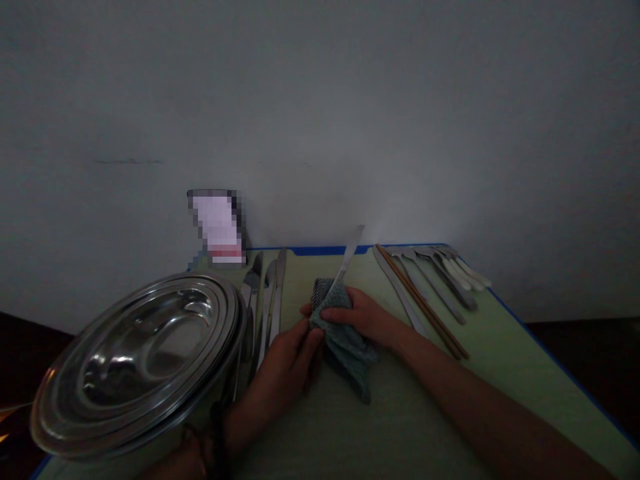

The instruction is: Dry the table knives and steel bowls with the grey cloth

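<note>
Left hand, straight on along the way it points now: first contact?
Most likely the cloth, right at the left hand's fingertips; they look already against it. The right hand, gripping the cloth, appears just beyond. Exact depth between them is unclear from this one view.

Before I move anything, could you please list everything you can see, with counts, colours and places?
Table: one, green with blue edging, lower view.
Wall: one, grey, behind the table.
Phone: one, dark-edged, pixelated, table's back left.
Steel plates: stacked, count unclear, silver, left.
Left-side cutlery: several, silver, right of the plates.
Cloth: one, grey-green, centre.
Held knife: one, silver, blade rising from the cloth.
Loose knife: one, silver, right of the cloth.
Chopsticks: two, brown, beside the loose knife.
Metal utensils: several, silver, right of the chopsticks.
White-handled utensils: several, far right.
Left hand: one, bare, at the cloth's left edge.
Right hand: one, bare, gripping the cloth.
</note>
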`<state>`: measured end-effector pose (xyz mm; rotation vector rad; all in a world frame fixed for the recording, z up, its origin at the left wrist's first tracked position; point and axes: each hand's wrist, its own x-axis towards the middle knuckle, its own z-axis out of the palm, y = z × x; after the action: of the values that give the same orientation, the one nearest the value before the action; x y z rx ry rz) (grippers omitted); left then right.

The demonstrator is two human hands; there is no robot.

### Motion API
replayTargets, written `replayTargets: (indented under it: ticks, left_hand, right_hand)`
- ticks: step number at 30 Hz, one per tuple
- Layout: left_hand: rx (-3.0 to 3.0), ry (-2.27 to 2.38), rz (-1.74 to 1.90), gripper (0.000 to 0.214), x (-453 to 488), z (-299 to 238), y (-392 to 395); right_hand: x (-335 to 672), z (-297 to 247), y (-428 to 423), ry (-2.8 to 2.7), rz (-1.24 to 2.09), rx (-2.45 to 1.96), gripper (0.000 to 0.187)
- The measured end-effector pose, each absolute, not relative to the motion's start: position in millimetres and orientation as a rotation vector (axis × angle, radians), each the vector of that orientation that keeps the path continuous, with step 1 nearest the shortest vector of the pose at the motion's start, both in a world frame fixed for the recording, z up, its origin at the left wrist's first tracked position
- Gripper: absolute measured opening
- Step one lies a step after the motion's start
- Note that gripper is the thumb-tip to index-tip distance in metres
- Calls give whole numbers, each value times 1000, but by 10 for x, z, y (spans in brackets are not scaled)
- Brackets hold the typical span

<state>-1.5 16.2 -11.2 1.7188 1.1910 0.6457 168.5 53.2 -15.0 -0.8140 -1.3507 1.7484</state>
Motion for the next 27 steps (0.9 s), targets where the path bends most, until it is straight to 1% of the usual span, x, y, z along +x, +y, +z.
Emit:
replayTargets:
  ticks: [4,7,11,14,20,23,27]
  left_hand:
    - [1782,1234,595,28,-27,-114,166]
    - [1873,1247,592,29,-24,-108,165]
    - [2014,1260,626,26,-5,-95,149]
    - [2056,1213,639,22,5,-79,128]
    - [2144,1106,435,18,-15,-35,57]
    - [2205,1047,330,21,-38,3,14]
    - [2124,1027,302,26,-45,79,-8]
  right_hand:
    - [1676,-111,522,-1452,1723,-773,33]
    - [1663,-95,514,-1451,1704,-824,30]
    - [1639,-101,489,-1324,1769,-845,29]
    - [1611,-121,477,-1242,1740,-893,32]
    - [1569,-165,536,-883,1656,-900,35]
    - [1585,-203,592,-737,1571,-918,34]
    - [1606,-218,630,-700,1547,-898,36]
